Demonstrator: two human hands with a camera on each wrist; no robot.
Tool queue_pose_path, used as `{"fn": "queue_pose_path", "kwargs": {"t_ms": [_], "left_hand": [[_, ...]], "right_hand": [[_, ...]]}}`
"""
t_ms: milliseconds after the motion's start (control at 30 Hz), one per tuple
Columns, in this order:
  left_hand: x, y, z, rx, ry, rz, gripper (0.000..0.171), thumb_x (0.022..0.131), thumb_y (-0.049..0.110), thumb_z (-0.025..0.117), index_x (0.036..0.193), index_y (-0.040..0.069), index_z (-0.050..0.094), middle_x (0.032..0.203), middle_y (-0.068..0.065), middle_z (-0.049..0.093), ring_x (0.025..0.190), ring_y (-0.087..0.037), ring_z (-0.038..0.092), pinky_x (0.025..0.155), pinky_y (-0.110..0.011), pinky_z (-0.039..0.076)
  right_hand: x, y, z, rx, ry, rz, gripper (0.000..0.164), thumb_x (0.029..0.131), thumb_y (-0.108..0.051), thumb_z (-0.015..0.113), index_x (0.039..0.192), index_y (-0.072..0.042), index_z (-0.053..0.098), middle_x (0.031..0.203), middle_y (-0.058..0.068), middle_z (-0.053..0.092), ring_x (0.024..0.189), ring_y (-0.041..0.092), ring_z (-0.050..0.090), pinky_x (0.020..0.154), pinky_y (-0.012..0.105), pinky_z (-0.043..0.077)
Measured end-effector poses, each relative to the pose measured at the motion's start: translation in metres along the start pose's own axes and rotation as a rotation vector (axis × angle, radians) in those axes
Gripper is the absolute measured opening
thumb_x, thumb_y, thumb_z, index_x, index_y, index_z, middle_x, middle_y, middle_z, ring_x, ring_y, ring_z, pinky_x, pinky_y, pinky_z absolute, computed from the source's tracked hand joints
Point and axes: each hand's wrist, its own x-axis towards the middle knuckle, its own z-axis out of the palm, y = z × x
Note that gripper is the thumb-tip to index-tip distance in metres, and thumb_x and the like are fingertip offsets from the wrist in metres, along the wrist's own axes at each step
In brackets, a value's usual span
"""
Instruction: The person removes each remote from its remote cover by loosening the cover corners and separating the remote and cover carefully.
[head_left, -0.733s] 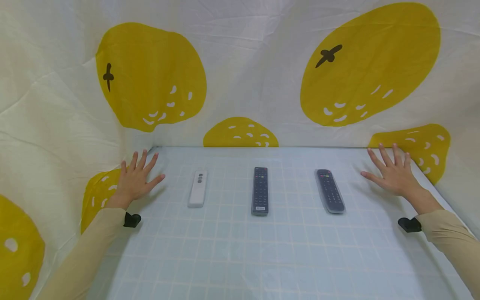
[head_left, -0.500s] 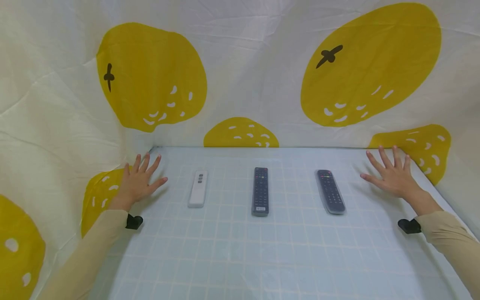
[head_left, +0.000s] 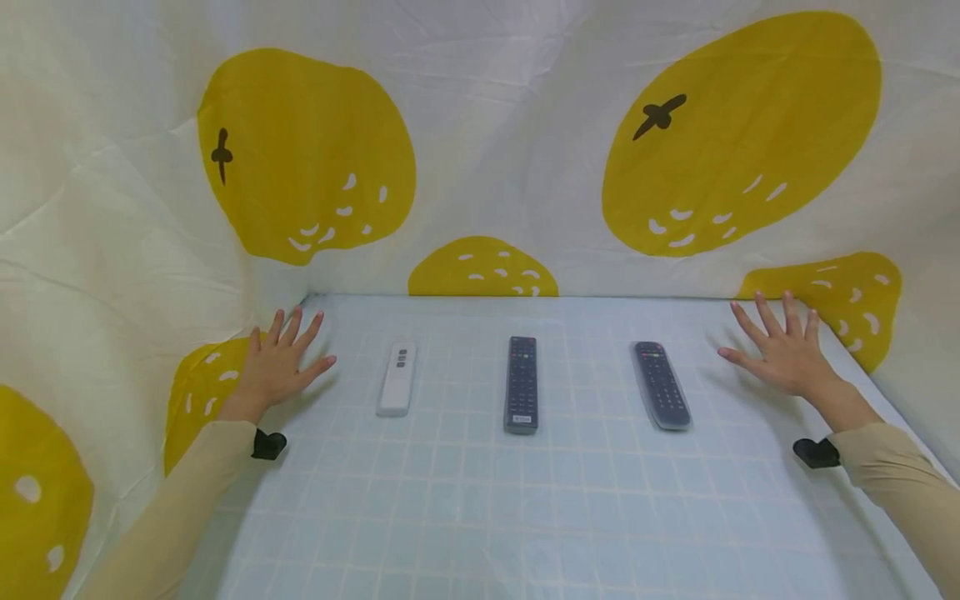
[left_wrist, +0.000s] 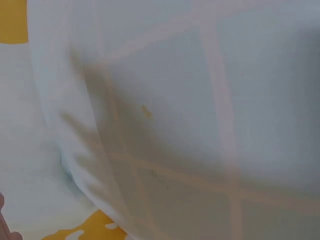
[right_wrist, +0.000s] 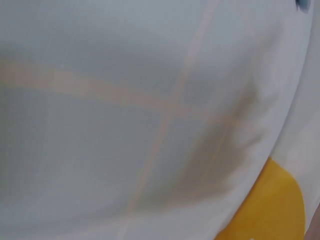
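Observation:
Three remote controls lie in a row on the table in the head view. Leftmost is a slim white remote (head_left: 396,378) with a few dark buttons. A long black remote (head_left: 522,385) lies in the middle, and a dark, rounded remote (head_left: 661,385) sits tilted on the right. My left hand (head_left: 273,367) is spread to the left of the white remote and holds nothing. To the right of the rounded remote, my right hand (head_left: 783,354) is spread too, with nothing in it. Both wrist views show mostly tablecloth with a hand's shadow.
A pale blue checked cloth (head_left: 465,508) covers the table. White sheeting (head_left: 510,150) with large yellow fruit shapes rises along the back and both sides. A black wrist piece (head_left: 269,444) sits at the left cuff, and another wrist piece (head_left: 817,452) at the right.
My left hand has shifted slightly to the right and a little nearer. The right hand is almost still, and the remotes stay in place.

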Motion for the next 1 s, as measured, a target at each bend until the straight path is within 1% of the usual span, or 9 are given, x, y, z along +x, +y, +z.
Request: {"fn": "queue_pose_path", "kwargs": {"t_ms": [133,333,567,667,767,900,1000], "left_hand": [[-0.001,0.001,-0.001,0.0,0.005,-0.001,0.082,0.093,0.063,0.039,0.156,0.023,0.003,0.159,-0.025,0.01,0.144,-0.049,0.006,0.108,-0.075,0.001],[-0.002,0.005,0.0,0.006,0.018,0.001,0.083,0.093,0.064,0.038,0.156,0.023,0.0,0.159,-0.022,0.013,0.144,-0.047,0.01,0.109,-0.073,0.005],[0.0,0.012,-0.001,0.004,0.029,0.007,0.083,0.094,0.063,0.039,0.156,0.023,0.0,0.159,-0.019,0.015,0.144,-0.046,0.013,0.109,-0.073,0.007],[0.0,0.015,-0.002,0.006,0.042,0.008,0.083,0.094,0.061,0.041,0.156,0.023,0.001,0.158,-0.02,0.019,0.143,-0.046,0.016,0.109,-0.073,0.01],[-0.002,0.019,-0.002,0.004,0.059,0.009,0.082,0.094,0.059,0.044,0.156,0.023,0.004,0.156,-0.022,0.026,0.14,-0.045,0.023,0.106,-0.072,0.018],[-0.003,0.021,-0.001,0.001,0.064,-0.006,0.08,0.094,0.058,0.045,0.156,0.023,0.007,0.152,-0.023,0.031,0.135,-0.045,0.031,0.101,-0.072,0.025],[-0.005,0.024,-0.001,-0.011,0.075,-0.018,0.078,0.094,0.055,0.046,0.155,0.021,0.011,0.15,-0.025,0.034,0.132,-0.046,0.034,0.1,-0.071,0.028]], "right_hand": [[0.0,-0.003,0.0,0.004,0.002,0.002,0.088,0.092,-0.063,0.04,0.153,-0.025,-0.012,0.158,0.02,-0.019,0.138,0.045,-0.032,0.101,0.068,-0.028],[-0.001,-0.01,-0.001,0.008,0.007,-0.001,0.089,0.092,-0.062,0.041,0.153,-0.024,-0.011,0.159,0.022,-0.01,0.139,0.046,-0.03,0.1,0.069,-0.027],[-0.003,-0.017,0.0,0.006,0.04,-0.023,0.087,0.092,-0.061,0.043,0.154,-0.025,-0.008,0.16,0.022,-0.003,0.14,0.049,-0.024,0.102,0.073,-0.021],[-0.003,-0.021,0.001,0.003,0.071,-0.038,0.085,0.093,-0.061,0.042,0.154,-0.027,-0.007,0.16,0.021,0.001,0.142,0.047,-0.022,0.103,0.074,-0.018],[-0.003,-0.025,0.002,0.003,0.106,-0.052,0.083,0.094,-0.059,0.042,0.154,-0.029,-0.005,0.16,0.02,0.006,0.143,0.043,-0.021,0.105,0.073,-0.016],[-0.004,-0.034,0.001,0.003,0.147,-0.061,0.08,0.094,-0.054,0.047,0.155,-0.029,0.001,0.158,0.021,0.016,0.145,0.044,-0.015,0.109,0.071,-0.012],[-0.003,-0.041,0.0,0.004,0.171,-0.064,0.079,0.094,-0.051,0.049,0.155,-0.027,0.006,0.156,0.022,0.022,0.146,0.046,-0.007,0.111,0.069,-0.009]]}}
